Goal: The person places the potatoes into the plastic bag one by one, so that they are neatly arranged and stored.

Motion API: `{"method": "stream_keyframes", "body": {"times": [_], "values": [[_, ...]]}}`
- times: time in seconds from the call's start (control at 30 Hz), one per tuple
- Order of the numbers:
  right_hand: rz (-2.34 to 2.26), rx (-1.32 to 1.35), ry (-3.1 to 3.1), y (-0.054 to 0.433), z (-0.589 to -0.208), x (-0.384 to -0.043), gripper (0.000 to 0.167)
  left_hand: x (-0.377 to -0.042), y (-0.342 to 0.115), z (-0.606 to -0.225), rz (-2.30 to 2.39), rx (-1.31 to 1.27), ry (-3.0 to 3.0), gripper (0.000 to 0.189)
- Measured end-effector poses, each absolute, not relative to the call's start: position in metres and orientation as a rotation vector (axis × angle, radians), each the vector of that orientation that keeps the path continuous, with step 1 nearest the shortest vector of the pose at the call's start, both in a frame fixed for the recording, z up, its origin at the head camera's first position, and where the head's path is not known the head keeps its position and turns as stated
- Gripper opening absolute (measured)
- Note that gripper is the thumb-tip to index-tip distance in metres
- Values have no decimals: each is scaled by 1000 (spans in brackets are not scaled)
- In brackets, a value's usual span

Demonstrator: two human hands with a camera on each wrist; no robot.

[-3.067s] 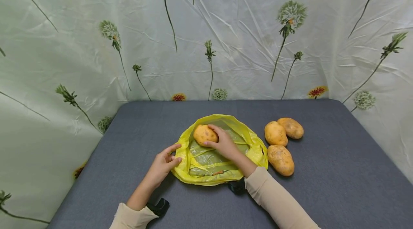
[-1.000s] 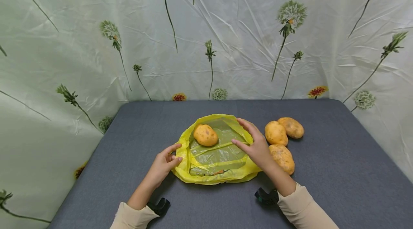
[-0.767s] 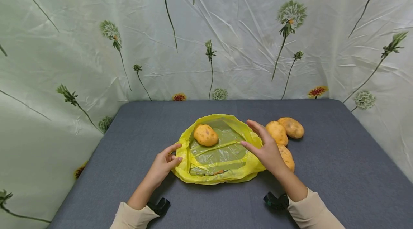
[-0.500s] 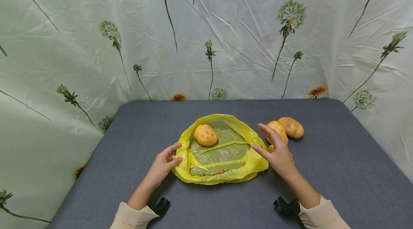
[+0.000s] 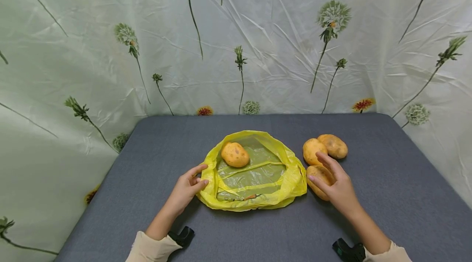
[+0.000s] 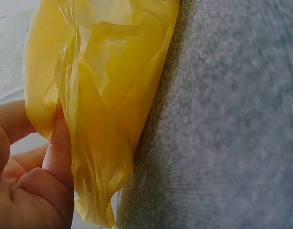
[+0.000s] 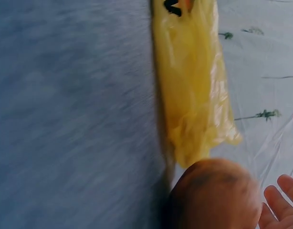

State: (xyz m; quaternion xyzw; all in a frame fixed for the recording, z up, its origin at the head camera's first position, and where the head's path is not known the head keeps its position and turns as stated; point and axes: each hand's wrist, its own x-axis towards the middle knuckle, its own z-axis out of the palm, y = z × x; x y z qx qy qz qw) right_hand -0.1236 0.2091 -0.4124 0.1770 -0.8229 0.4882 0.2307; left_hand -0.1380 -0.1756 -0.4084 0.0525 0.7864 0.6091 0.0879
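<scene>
A yellow plastic bag (image 5: 295, 180) lies with its mouth spread wide on the table, one potato (image 5: 235, 154) inside toward the back left. My left hand (image 5: 185, 188) pinches the bag's left rim; in the left wrist view the thin yellow plastic (image 6: 113, 81) runs between thumb and fingers. To the right of the bag, my right hand (image 5: 340, 186) hovers over the nearest potato (image 5: 319, 172), thumb and fingers spread apart and holding nothing. That potato's right side is partly hidden by the hand. In the right wrist view the fingers (image 7: 280, 205) appear beside the potato.
Behind the nearest potato sit two more potatoes, a rounder one (image 5: 312, 149) and a longer one (image 5: 333, 146), touching each other. The grey cloth-covered table (image 5: 250, 237) ends at the back against a flower-printed curtain (image 5: 280, 57).
The right hand let go of the potato inside the bag, then moved right, out over the bag's rim, to the nearest loose potato. The left hand has stayed at the left rim.
</scene>
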Motion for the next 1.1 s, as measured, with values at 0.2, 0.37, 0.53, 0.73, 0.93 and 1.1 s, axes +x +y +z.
{"method": "stream_keyframes", "body": {"times": [0.2,0.37,0.53,0.73,0.93,1.1], "values": [[1298,463,-2280,216,-414,-115,65,-138,-176,-409,1815,150,2334,48],[1277,389,-2328,229,-429,-117,67,-139,-176,-409,1817,145,2335,48],[1272,339,-2358,237,-438,-116,67,-139,-176,-409,1817,147,2335,48],[1243,315,-2408,239,-440,-112,66,-139,-175,-408,1826,158,2326,47],[1274,287,-2471,242,-444,-112,64,-138,-175,-407,1819,156,2340,47],[1316,268,-2513,242,-447,-112,61,-138,-175,-407,1814,156,2344,47]]}}
